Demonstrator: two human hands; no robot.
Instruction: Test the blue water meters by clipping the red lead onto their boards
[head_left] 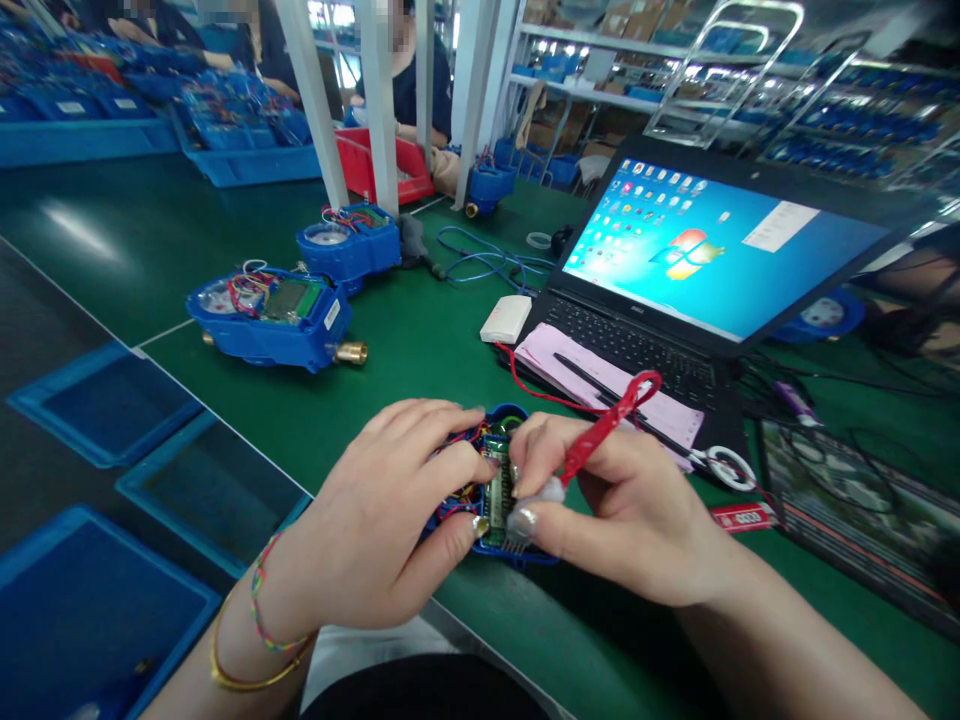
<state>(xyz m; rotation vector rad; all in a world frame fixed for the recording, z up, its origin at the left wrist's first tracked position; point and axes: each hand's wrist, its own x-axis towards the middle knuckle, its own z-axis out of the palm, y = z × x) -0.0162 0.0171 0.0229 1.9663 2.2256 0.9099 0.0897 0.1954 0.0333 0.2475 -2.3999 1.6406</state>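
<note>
A small blue meter housing [501,415] with a green circuit board [497,497] and coloured wires lies on the green table near its front edge. My left hand [382,510] is wrapped over its left side, thumb and fingers closed on it. My right hand [607,500] pinches a red probe [611,425] whose pale tip rests on the board. A red wire [525,385] runs from the probe towards the laptop.
An open laptop [697,260] with pink paper [592,375] and a pen stands right. Two blue meters [274,315] [349,240] sit at the back left. A white box [506,318], blue cable, blue trays [105,400] below left, and other people beyond the posts.
</note>
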